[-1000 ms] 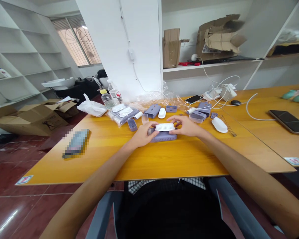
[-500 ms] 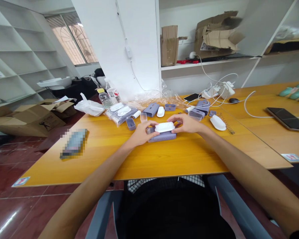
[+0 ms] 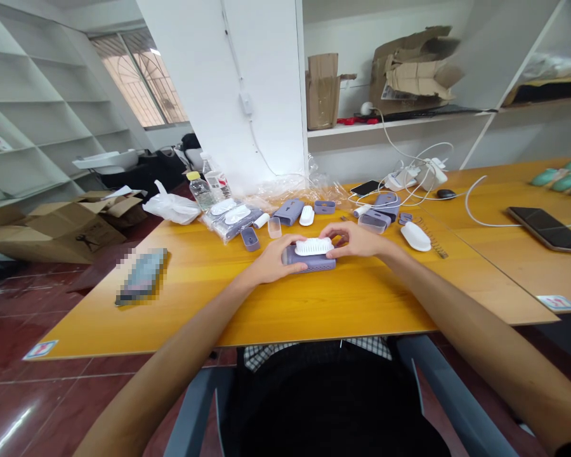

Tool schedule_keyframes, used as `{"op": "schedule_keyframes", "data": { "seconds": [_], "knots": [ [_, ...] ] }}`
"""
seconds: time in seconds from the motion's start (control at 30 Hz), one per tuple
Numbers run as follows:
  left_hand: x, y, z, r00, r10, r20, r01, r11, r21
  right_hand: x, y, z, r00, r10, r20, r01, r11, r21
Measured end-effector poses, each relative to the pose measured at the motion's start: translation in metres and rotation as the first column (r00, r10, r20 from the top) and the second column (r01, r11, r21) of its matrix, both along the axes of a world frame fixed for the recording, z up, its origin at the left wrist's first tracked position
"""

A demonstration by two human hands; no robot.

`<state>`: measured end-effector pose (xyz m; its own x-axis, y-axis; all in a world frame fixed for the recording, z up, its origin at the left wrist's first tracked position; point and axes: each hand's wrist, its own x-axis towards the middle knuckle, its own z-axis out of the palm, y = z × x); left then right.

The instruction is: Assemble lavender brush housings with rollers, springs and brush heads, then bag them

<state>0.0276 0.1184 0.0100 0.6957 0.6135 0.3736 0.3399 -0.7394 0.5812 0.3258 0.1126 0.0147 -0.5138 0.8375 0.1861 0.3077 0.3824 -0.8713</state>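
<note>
Both hands are at the middle of the table, working on one item. The left hand (image 3: 278,260) is curved over the left end of a lavender vented case (image 3: 314,267), fingers together, with the fingertips reaching the left end of a white bristled piece (image 3: 313,247). The right hand (image 3: 354,240) is arched over from the right, and its fingertips pinch the piece's right end against the case. The piece sits on top of the case, bristles up, and the case lies flat on the yellow wood table (image 3: 181,304), near the table's middle.

Just left and far of the hands are a small lavender tray (image 3: 250,238) and a clear small cup (image 3: 275,227). Farther back lie a second lavender case (image 3: 288,211), a white oval part (image 3: 307,215) and bagged white parts (image 3: 228,220). To the right are a larger white oval cover (image 3: 415,236) and a metal spring (image 3: 433,238). A pixelated flat object (image 3: 141,277) lies at the left. A phone (image 3: 547,228) lies on the adjoining table at right.
</note>
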Motion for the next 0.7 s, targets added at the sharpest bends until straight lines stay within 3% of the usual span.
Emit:
{"op": "schedule_keyframes", "data": {
  "seconds": [0.7],
  "knots": [
    [0.0001,0.0006,-0.0019,0.998,0.058,-0.005,-0.058,0.996,0.063,-0.0032,-0.0035,0.0026,0.998,-0.015,0.064,0.007,0.994,0.111]
  ]
}}
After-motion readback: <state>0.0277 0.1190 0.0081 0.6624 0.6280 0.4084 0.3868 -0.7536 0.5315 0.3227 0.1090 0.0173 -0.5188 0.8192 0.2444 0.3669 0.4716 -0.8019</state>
